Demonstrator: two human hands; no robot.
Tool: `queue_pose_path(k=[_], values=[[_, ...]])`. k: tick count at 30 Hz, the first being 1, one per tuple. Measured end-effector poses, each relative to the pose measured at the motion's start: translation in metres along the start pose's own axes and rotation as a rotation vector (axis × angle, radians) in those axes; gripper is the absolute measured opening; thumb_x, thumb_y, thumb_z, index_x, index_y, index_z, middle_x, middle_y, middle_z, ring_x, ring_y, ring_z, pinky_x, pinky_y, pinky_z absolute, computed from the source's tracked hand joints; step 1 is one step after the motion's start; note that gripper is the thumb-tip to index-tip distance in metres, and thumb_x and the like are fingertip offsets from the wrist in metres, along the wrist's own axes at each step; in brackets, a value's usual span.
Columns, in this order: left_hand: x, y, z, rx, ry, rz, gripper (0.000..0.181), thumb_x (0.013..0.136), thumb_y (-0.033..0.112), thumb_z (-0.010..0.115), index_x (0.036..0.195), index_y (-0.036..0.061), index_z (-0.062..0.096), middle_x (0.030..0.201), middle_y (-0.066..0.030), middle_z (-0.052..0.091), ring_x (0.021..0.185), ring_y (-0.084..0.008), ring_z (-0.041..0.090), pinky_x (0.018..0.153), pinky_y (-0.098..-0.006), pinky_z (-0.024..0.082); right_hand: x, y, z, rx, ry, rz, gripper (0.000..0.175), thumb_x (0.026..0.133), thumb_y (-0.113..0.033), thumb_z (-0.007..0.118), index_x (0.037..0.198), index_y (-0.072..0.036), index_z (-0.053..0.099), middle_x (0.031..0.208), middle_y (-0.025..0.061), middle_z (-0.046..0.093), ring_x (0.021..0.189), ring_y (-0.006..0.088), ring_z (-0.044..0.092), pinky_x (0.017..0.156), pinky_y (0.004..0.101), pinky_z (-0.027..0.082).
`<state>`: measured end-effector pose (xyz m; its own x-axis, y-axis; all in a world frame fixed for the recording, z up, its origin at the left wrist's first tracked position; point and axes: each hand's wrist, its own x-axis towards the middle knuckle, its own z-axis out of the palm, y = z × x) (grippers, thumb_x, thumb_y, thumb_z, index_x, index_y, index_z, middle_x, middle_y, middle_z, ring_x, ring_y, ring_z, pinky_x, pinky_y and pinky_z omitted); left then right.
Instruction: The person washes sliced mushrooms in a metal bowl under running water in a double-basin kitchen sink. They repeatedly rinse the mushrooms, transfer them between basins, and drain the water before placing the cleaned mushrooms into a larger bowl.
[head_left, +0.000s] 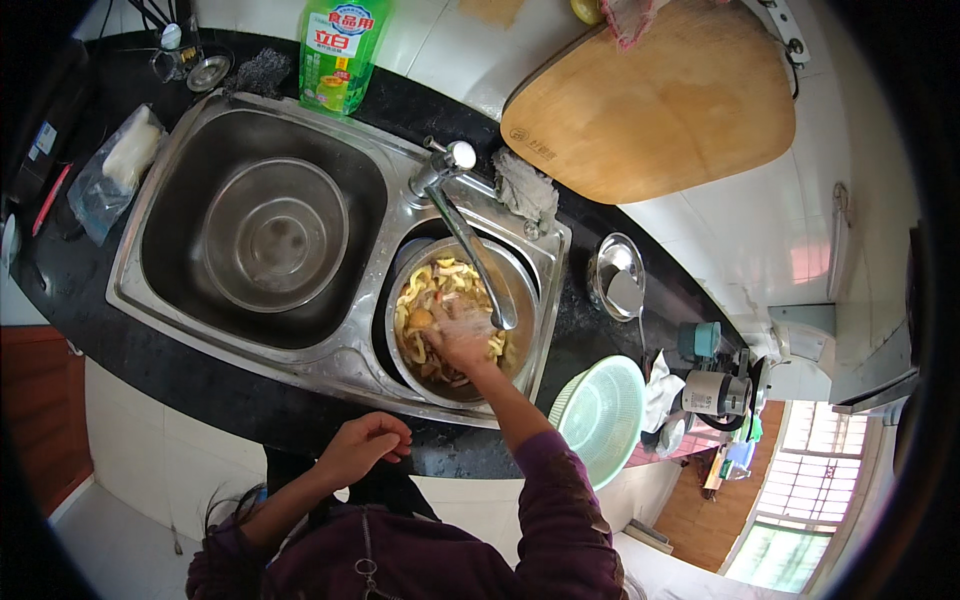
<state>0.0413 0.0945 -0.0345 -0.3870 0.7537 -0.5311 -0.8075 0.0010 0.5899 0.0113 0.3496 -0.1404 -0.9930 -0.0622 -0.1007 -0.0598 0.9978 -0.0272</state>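
My right hand (463, 336) is down among cut, mixed pieces of food (444, 281) in a round metal basin (525, 300). The basin stands in the smaller, right-hand bowl of a steel double sink (360, 330). Over it reaches the spout of a chrome faucet (469, 240), and water seems to run onto my hand. Blur hides my right fingers, so whether they grip anything cannot be told. My left hand (367, 444) hangs before the counter's front edge, fingers loosely curled, with nothing seen in it. Another round metal basin (276, 289) lies in the larger left bowl.
Right of the sink are a metal bowl (616, 276) with a ladle and a pale green plastic basket (600, 420) at the counter edge. Behind are a green detergent pouch (341, 60), a grey cloth (525, 184) and a wooden cutting board (652, 105). A plastic bag (120, 172) lies left.
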Motion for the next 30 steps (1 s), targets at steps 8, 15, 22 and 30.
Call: queue_pose_path(k=[8,15,22,30], values=[[0.133,0.037,0.006,1.086,0.354,0.638,0.043,0.078,0.016,0.049,0.113,-0.0035,0.033,0.106,-0.0210,0.039,0.095,-0.0318,0.044,0.078,-0.0384,0.039,-0.003,0.068,0.013,1.016,0.358,0.649,0.037,0.082,-0.022,0.050,0.105,0.006,0.048,0.097,0.0143,0.056,0.084,0.0199,0.056,0.072,0.0276,0.042],[0.231,0.016,0.000,0.779,0.718,0.181,0.051,0.079,0.030,0.046,0.118,-0.0002,0.033,0.109,-0.0236,0.042,0.101,-0.0383,0.040,0.084,-0.0420,0.034,0.000,0.073,0.104,2.491,0.082,0.937,0.042,0.080,-0.038,0.047,0.110,-0.007,0.047,0.105,0.0080,0.053,0.089,0.0230,0.053,0.075,0.0357,0.045],[0.227,0.025,-0.020,0.224,0.279,0.156,0.027,0.079,0.021,0.049,0.097,0.0014,0.053,0.083,-0.0067,0.055,0.073,-0.0135,0.050,0.064,-0.0274,0.039,-0.013,0.055,-0.006,1.901,-0.054,0.829,0.034,0.083,-0.028,0.046,0.105,-0.002,0.050,0.092,0.0063,0.054,0.077,0.0157,0.053,0.064,0.0274,0.044],[0.197,0.045,-0.002,1.060,0.396,0.032,0.063,0.075,0.019,0.049,0.128,0.0061,0.018,0.124,-0.0252,0.022,0.108,-0.0368,0.037,0.085,-0.0380,0.037,-0.028,0.070,-0.010,1.018,0.173,0.925,0.036,0.083,-0.028,0.044,0.107,-0.001,0.049,0.101,0.0082,0.052,0.090,0.0211,0.050,0.073,0.0307,0.038]])
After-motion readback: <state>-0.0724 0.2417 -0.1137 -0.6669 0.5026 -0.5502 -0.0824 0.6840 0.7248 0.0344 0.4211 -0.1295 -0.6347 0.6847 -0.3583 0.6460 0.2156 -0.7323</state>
